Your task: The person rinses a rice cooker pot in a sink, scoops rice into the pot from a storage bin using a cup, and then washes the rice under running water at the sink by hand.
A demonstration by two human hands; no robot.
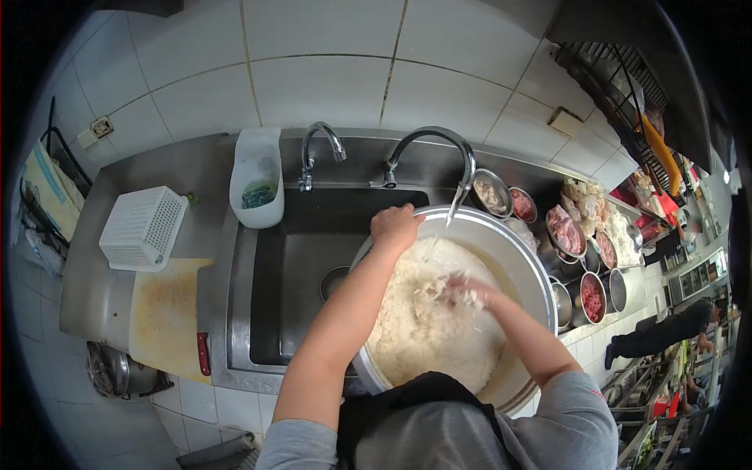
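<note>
A large metal basin (540,274) stands over the right part of the sink. It holds pale rice (415,329) in cloudy water. My left hand (395,228) grips the far left rim of the basin, fingers bent over the edge. Inside the basin, my right hand (464,291) is among the rice with grains on it; motion blur smears its fingers. From the curved faucet (468,160), a stream of water (452,210) runs into the basin just beyond my right hand.
Left are a second faucet (323,149), a white plastic container (257,205), a white basket (143,229), a cutting board (168,313) and a red-handled knife (204,354). Metal bowls of raw meat (592,298) line the right counter. Another person (662,329) is at far right.
</note>
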